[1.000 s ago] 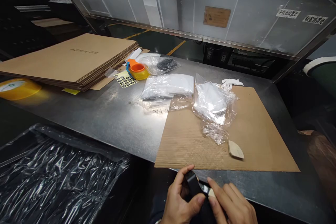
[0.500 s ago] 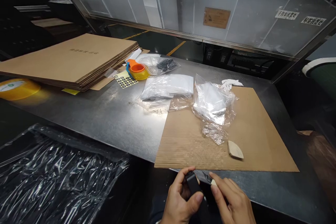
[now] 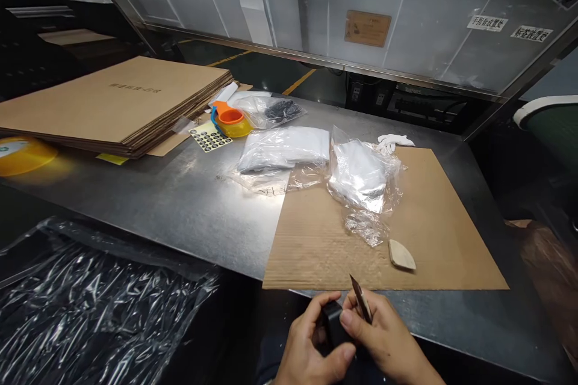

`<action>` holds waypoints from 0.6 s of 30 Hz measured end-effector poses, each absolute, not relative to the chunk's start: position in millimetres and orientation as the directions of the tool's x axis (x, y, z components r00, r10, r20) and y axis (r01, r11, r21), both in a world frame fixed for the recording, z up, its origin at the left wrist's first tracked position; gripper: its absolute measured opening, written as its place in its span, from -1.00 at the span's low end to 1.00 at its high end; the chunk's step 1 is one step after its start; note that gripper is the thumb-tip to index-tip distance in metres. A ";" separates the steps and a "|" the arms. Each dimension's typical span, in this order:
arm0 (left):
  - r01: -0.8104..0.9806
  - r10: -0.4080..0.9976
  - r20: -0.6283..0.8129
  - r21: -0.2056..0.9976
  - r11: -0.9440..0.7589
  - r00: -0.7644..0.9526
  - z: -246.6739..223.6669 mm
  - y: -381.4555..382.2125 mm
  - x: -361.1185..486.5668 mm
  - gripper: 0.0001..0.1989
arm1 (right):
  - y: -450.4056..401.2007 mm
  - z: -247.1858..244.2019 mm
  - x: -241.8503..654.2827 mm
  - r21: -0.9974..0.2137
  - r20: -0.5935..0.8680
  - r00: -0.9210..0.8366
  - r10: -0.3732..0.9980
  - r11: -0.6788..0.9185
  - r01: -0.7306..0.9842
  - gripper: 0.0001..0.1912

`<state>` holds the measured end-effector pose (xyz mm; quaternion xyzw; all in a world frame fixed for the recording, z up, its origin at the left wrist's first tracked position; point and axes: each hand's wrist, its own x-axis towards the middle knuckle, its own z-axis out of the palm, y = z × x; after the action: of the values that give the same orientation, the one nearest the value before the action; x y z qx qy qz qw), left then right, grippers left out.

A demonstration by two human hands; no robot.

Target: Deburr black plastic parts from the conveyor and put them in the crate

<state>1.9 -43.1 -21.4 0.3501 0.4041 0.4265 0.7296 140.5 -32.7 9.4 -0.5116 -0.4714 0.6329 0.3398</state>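
My left hand (image 3: pixel 307 346) is closed around a small black part (image 3: pixel 333 320) with a smooth face, just off the table's front edge. The rest of that part is hidden by my fingers and the dark background. In my right hand (image 3: pixel 383 334) is a small craft knife (image 3: pixel 361 301), its pointed blade angled up and away from me. My right thumb lies against the black part's right side. Beyond my hands, a cardboard sheet (image 3: pixel 428 222) bears a pale quarter-round pad (image 3: pixel 401 255). A clear bag (image 3: pixel 361 174) with white contents lies partly on it.
A second bag of white pieces (image 3: pixel 284 147) lies left of the first. Further left are an orange tape dispenser (image 3: pixel 232 115), a sticker sheet (image 3: pixel 210 136) and stacked flat cardboard (image 3: pixel 135 102). Black plastic film (image 3: pixel 99 307) fills the lower left. White gloves (image 3: pixel 395 141) lie behind the cardboard sheet.
My right hand has turned so the knife blade points upward, away from the black part, and the thumb has come to that part. The whole view has shifted slightly.
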 end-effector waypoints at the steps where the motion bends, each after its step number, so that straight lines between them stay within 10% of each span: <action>1: -0.341 0.895 -0.294 0.848 0.406 0.335 -21.3 -43.0 1.2 -0.41 | -31.6 7.4 139.4 -0.928 -0.353 -0.272 0.895 -0.373 -0.022 -0.60; 18: -0.491 0.834 -0.361 0.682 0.541 0.418 -9.3 -37.8 4.0 -0.45 | -37.0 -0.3 143.2 -0.861 -0.399 -0.264 0.878 -0.458 -0.223 -0.57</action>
<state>4.0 -37.8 -9.3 0.2454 0.3492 0.4112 0.8055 143.2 -37.0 -0.3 -0.4682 -0.3498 0.7140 0.3856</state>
